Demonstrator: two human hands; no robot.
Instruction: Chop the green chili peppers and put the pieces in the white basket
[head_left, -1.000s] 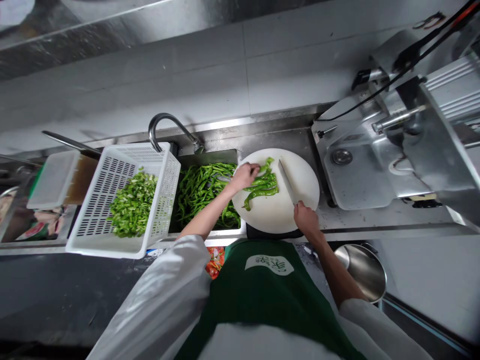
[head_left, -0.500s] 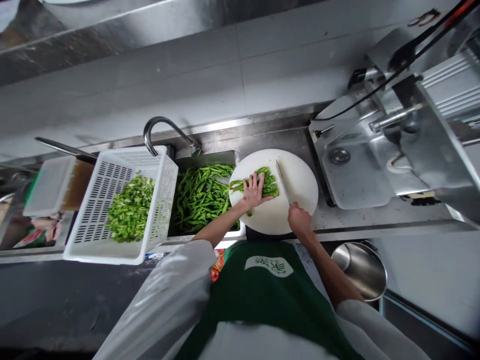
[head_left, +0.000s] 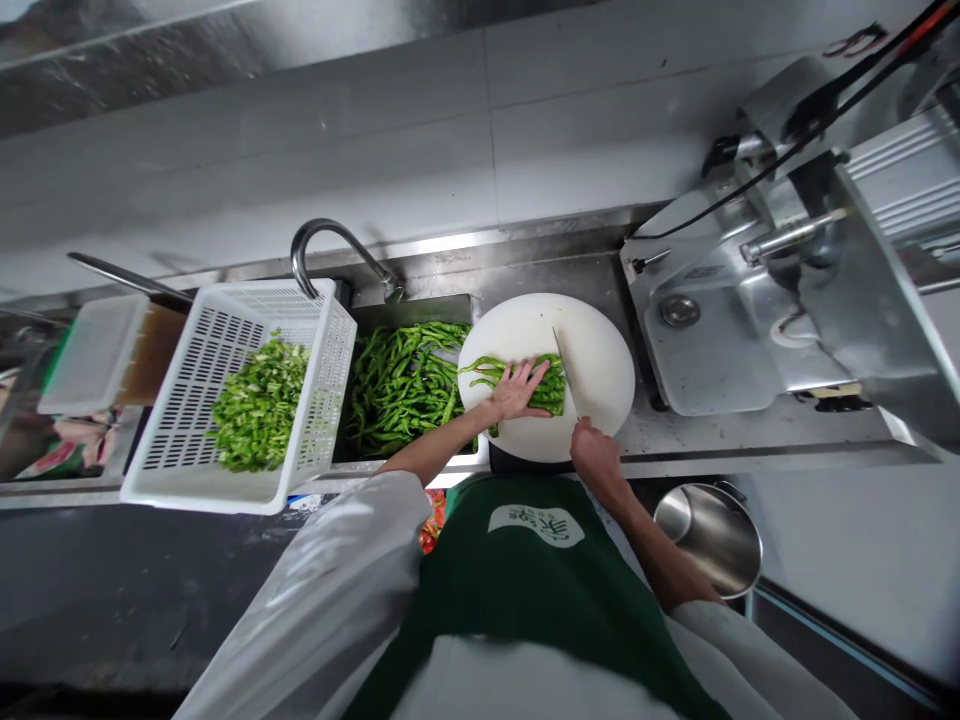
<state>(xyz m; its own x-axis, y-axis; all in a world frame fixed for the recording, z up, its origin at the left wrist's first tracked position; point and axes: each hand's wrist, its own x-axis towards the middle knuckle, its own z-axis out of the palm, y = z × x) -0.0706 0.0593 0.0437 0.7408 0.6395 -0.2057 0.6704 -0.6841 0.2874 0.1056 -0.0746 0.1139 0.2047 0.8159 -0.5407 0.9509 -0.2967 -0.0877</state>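
On the round white cutting board [head_left: 525,318] lies a bunch of long green peppers [head_left: 553,388], side by side, their right ends evenly lined up. My left hand [head_left: 517,390] rests flat on them with its fingers spread. A knife [head_left: 566,365] is gripped by its handle in my right hand [head_left: 596,453], which is closed around it at the board's front edge. The blade points away from me, upright on its edge, just right of the pepper ends. The handle itself is hidden by my fingers.
Left of the board, a sink holds many whole green peppers [head_left: 405,385] under a curved faucet [head_left: 337,228]. Farther left stands a white perforated basket [head_left: 341,370] with chopped green peppers [head_left: 262,405]. A metal slicing machine [head_left: 720,330] stands to the right; a steel pot [head_left: 712,540] sits below.
My left hand has turned slightly and sits a little to the right on the peppers. Their ends now lie evenly near the blade, which has become more upright.
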